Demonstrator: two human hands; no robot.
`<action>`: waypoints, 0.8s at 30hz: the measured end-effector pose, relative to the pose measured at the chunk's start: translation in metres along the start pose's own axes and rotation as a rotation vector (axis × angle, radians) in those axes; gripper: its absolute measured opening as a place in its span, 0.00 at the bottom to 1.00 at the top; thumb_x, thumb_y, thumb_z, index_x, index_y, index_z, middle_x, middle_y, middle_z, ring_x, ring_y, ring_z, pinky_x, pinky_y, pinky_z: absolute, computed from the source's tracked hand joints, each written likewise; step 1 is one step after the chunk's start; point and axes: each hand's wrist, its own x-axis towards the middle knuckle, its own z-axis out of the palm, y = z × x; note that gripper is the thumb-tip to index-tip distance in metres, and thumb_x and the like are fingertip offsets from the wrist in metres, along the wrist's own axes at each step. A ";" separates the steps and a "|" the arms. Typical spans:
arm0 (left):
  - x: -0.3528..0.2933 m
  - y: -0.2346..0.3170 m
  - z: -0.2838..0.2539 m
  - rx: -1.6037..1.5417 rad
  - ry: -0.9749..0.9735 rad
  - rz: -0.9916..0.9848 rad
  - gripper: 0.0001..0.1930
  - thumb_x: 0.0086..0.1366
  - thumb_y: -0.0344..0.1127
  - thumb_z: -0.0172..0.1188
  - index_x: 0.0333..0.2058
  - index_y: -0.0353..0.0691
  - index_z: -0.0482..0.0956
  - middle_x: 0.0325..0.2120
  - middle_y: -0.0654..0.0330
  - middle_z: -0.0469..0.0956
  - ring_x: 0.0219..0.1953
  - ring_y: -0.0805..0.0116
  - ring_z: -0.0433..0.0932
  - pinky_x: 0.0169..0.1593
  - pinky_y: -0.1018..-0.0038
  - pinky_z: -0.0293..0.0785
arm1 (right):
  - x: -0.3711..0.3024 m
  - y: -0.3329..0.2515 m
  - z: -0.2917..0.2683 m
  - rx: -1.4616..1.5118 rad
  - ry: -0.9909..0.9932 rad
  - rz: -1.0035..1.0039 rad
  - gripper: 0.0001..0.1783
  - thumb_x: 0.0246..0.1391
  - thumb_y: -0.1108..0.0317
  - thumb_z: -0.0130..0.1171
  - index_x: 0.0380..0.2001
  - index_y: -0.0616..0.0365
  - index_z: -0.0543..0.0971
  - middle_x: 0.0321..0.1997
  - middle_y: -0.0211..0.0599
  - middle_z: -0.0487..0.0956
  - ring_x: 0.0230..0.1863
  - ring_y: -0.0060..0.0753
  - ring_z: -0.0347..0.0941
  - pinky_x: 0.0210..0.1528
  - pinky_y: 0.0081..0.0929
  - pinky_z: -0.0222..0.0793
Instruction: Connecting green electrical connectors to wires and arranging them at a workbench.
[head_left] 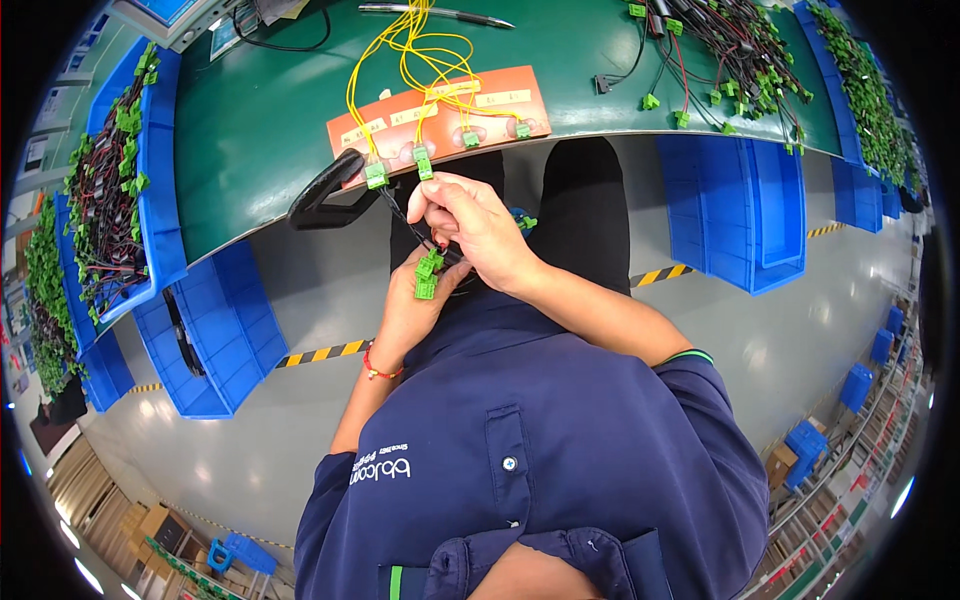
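Observation:
Green plug connectors (428, 277) on dark wires sit in my left hand (408, 305), its fingers closed around them. My right hand (478, 232) is just above and to the right, with fingers bent into a pinch. Its fingertips touch or nearly touch the lower end of a green terminal connector (423, 163) at the edge of an orange board (345, 140); what they pinch is hidden. Another green connector (375, 176) stands to the left, beside a black loop-shaped part (330, 203). Yellow wires (408, 60) run from the board's connectors to the far edge.
The green bench (250, 150) carries a pen (440, 14) and a heap of wired green connectors (735, 60) at the right. Blue bins flank it, the left one (165, 200) full of harnesses. Another blue bin (735, 215) hangs below the bench's right front edge.

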 end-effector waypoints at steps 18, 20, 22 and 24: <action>-0.003 0.015 0.005 -0.122 -0.067 -0.225 0.09 0.67 0.34 0.60 0.30 0.35 0.81 0.23 0.69 0.78 0.23 0.83 0.67 0.27 0.81 0.63 | 0.008 -0.015 -0.004 0.081 -0.003 0.108 0.19 0.63 0.61 0.45 0.25 0.61 0.76 0.15 0.17 0.55 0.18 0.14 0.48 0.25 0.18 0.50; -0.004 0.014 0.006 -0.072 -0.071 -0.169 0.09 0.68 0.35 0.59 0.35 0.35 0.83 0.26 0.69 0.80 0.24 0.84 0.67 0.26 0.82 0.61 | 0.012 -0.019 -0.008 0.065 -0.050 0.155 0.19 0.63 0.61 0.44 0.25 0.62 0.76 0.14 0.17 0.55 0.18 0.14 0.49 0.24 0.18 0.50; -0.004 0.016 0.009 -0.163 -0.083 -0.180 0.09 0.68 0.35 0.59 0.39 0.36 0.83 0.28 0.68 0.81 0.25 0.84 0.67 0.26 0.83 0.61 | 0.016 -0.022 -0.019 0.060 -0.147 0.204 0.19 0.64 0.61 0.45 0.31 0.65 0.80 0.19 0.22 0.66 0.20 0.15 0.58 0.26 0.16 0.57; -0.003 0.019 0.012 -0.254 -0.098 -0.191 0.10 0.69 0.35 0.58 0.43 0.36 0.83 0.31 0.68 0.82 0.25 0.84 0.67 0.26 0.84 0.60 | 0.017 -0.031 -0.038 -0.159 -0.220 0.134 0.20 0.66 0.58 0.47 0.37 0.65 0.82 0.27 0.28 0.76 0.24 0.17 0.67 0.31 0.16 0.65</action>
